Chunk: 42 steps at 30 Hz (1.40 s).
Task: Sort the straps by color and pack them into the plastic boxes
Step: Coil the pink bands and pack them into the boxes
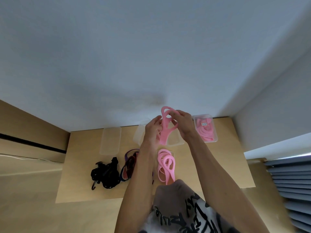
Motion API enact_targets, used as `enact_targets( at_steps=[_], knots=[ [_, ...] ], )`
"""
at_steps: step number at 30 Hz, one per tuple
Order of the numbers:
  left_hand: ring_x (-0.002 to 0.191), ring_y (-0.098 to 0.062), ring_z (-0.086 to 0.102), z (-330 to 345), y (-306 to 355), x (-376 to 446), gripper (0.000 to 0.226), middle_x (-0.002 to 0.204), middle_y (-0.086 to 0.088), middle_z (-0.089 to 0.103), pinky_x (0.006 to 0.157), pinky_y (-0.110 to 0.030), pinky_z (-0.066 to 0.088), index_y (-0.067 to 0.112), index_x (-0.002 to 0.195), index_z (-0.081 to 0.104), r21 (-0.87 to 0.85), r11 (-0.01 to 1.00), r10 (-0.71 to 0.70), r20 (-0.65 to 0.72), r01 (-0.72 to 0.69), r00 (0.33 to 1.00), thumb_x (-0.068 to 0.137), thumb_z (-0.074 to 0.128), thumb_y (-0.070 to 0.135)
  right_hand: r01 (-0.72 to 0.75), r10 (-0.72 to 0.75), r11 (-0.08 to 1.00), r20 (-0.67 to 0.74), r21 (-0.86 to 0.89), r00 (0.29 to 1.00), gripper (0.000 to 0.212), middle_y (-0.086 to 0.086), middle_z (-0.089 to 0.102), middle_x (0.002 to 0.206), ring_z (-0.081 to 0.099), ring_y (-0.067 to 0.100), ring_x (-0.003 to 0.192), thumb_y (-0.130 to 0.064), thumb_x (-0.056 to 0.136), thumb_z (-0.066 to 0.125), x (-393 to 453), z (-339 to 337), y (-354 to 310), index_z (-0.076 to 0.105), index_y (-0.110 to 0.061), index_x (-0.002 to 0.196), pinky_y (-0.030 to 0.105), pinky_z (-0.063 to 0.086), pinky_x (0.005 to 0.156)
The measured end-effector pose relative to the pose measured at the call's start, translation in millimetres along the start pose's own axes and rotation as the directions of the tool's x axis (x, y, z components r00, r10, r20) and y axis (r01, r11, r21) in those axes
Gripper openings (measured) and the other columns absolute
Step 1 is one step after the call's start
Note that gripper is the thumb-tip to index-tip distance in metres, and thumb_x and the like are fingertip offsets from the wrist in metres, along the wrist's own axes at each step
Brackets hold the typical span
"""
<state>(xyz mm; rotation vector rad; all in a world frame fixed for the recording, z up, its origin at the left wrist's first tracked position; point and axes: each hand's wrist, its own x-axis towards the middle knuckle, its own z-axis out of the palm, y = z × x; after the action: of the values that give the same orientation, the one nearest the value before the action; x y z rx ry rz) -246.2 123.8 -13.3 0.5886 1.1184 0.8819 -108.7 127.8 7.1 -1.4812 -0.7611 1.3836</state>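
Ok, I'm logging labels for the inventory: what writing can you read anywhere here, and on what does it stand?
Small label with a red border, on the plastic box of pink straps at the right: there is print on it, but it is too small and blurred to read.
Black lettering on the person's shirt: large graffiti-style letters, distorted at the frame's edge; no word reads reliably.
Nothing else carries text.
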Motion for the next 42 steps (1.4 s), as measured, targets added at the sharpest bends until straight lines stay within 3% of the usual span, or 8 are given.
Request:
enact_targets(
  at_steps=[5,11,17,22,26,32,36,42],
  knots=[
    [0.086,-0.025,0.067,-0.7,12.0,-0.8,0.025,0.093,-0.009,0.072,0.079,-0.037,0.054,0.011,0.094,0.076,-0.059,0.991,-0.122,-0.003,0.122,0.993,0.075,0.074,0.028,0.068,-0.066,0.997,0.070,-0.025,0.995,0.016,0.007,0.067,0.080,0.062,0.015,0.077,-0.019,0.082,0.065,-9.8,3.1,-12.0,0.079,-0.012,0.084,0.036,0.056,0.076],
    [0.075,-0.025,0.070,0.0,23.6,11.0,0.014,0.083,-0.010,0.073,0.072,-0.034,0.049,0.009,0.100,0.069,0.177,0.984,0.036,-0.102,-0.017,0.994,0.093,0.057,0.007,0.147,-0.153,0.970,-0.016,-0.194,0.988,0.018,0.000,0.055,0.075,0.052,0.010,0.074,-0.026,0.085,0.068,-24.2,2.4,-12.9,0.072,-0.025,0.067,0.034,0.039,0.074],
    [0.068,-0.023,0.063,5.2,30.8,-3.6,0.020,0.079,-0.009,0.070,0.059,-0.029,0.046,0.019,0.094,0.071,0.303,0.939,0.165,0.020,-0.163,0.986,0.082,0.061,0.007,0.245,-0.249,0.949,0.006,-0.198,0.969,0.021,-0.014,0.047,0.075,0.042,0.012,0.089,-0.026,0.086,0.066,-35.9,-6.0,-18.8,0.069,-0.027,0.066,0.033,0.033,0.077],
    [0.083,-0.025,0.074,18.4,34.5,-22.4,0.027,0.093,-0.009,0.077,0.067,-0.030,0.058,0.020,0.094,0.075,0.283,0.929,0.202,0.144,-0.236,0.969,0.077,0.062,0.005,0.310,-0.309,0.944,0.023,-0.109,0.951,0.018,-0.002,0.065,0.104,0.062,0.017,0.104,-0.020,0.099,0.051,-51.2,-4.3,-32.7,0.068,-0.019,0.097,0.030,0.052,0.086],
    [0.087,-0.028,0.075,40.4,33.5,-38.5,0.031,0.097,-0.008,0.077,0.066,-0.033,0.059,0.022,0.099,0.075,0.253,0.918,0.278,0.137,-0.305,0.951,0.076,0.061,0.006,0.313,-0.313,0.950,-0.059,-0.020,0.948,0.016,-0.012,0.066,0.091,0.072,0.014,0.090,-0.019,0.097,0.051,-64.8,-9.8,-40.7,0.064,-0.011,0.095,0.040,0.060,0.072],
    [0.082,-0.024,0.074,80.4,24.0,-66.7,0.027,0.093,-0.010,0.076,0.061,-0.032,0.057,0.018,0.102,0.072,0.238,0.920,0.300,0.085,-0.312,0.950,0.086,0.052,0.026,0.390,-0.391,0.919,-0.272,-0.060,0.879,0.024,0.006,0.071,0.094,0.069,0.032,0.089,-0.008,0.093,0.051,-78.8,-28.8,-41.6,0.071,-0.018,0.104,0.055,0.056,0.081],
    [0.092,-0.023,0.073,98.3,10.4,-80.5,0.019,0.093,-0.008,0.074,0.064,-0.038,0.060,0.014,0.098,0.071,0.298,0.890,0.362,-0.004,-0.345,0.932,0.090,0.065,0.030,0.309,-0.275,0.943,-0.236,0.123,0.932,0.051,0.009,0.069,0.096,0.071,0.013,0.079,-0.015,0.089,0.059,-88.3,-47.9,-36.0,0.044,-0.023,0.138,0.030,0.058,0.067],
    [0.086,-0.024,0.066,94.8,-6.3,-98.5,0.003,0.095,-0.011,0.067,0.063,-0.043,0.061,0.011,0.094,0.064,0.473,0.757,0.501,0.025,-0.451,0.865,0.092,0.063,0.010,0.191,-0.180,0.981,-0.189,0.044,0.965,0.017,0.001,0.071,0.072,0.067,0.013,0.064,-0.016,0.072,0.070,-101.2,-73.2,-20.6,0.066,-0.012,0.088,0.032,0.050,0.061]
  ],
)
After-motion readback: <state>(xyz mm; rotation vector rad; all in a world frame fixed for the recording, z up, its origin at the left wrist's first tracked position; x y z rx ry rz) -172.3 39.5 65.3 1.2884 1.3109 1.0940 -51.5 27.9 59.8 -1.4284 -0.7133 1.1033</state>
